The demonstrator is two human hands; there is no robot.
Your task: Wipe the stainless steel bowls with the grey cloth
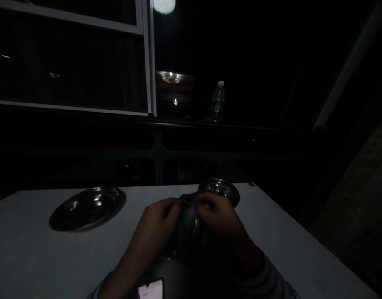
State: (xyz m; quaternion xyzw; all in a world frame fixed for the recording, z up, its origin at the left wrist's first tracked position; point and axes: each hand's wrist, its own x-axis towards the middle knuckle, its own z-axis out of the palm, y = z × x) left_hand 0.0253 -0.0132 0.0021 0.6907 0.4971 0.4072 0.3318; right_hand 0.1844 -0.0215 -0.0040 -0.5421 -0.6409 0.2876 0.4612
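In the middle of the head view, both hands pinch the upper edge of a dark, soft, glossy bag-like thing (187,224). My left hand (161,218) grips it from the left, with thumb and fingers pressed together. On the other side my right hand (215,209) pinches the same edge, fingers curled. The dim light hides the lower part of the thing and whatever it contains. Just behind my right hand is a round shiny metal bowl (223,187), partly covered by that hand.
A larger shiny metal dish (87,209) sits at the left on the pale table (25,245). A lit phone (151,289) shows at the bottom edge. Beyond the table, a clear plastic bottle (218,101) with a white cap stands on the ledge by the window frame (150,58).
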